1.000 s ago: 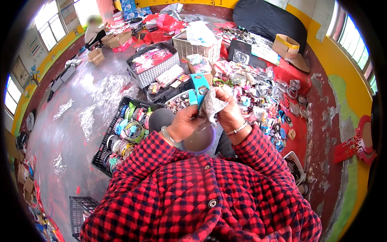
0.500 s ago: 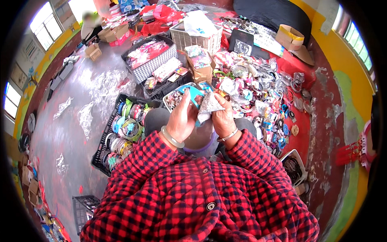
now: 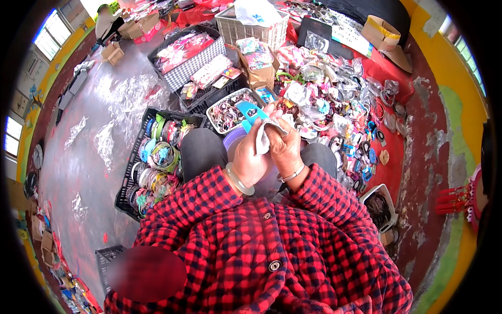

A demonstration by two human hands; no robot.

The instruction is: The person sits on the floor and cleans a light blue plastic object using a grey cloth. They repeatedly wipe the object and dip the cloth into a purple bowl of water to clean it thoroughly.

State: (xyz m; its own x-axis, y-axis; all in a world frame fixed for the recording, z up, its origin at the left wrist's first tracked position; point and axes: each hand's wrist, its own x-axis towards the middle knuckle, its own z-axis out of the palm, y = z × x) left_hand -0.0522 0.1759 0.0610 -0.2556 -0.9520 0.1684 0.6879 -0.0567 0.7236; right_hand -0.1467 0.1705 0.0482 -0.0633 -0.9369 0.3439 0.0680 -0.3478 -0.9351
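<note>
My left hand (image 3: 250, 157) is shut on a bright blue plastic piece (image 3: 250, 113), held up in front of my chest over my knees. My right hand (image 3: 285, 144) presses a crumpled white cloth (image 3: 267, 134) against that blue piece. Both wrists wear pale bangles and stick out of red-and-black checked sleeves. A lilac basin (image 3: 236, 138) sits on my lap below the hands, mostly hidden by them.
A black crate (image 3: 137, 172) of coloured hoops stands by my left knee. A white basket (image 3: 226, 110) of small items lies just beyond the hands. Heaps of bagged trinkets (image 3: 334, 104) cover a red cloth on the right. Crates and cardboard boxes stand farther back.
Both hands stayed together on the blue piece and cloth and drifted slightly lower and left in the picture; the head camera tilted, shifting the whole scene.
</note>
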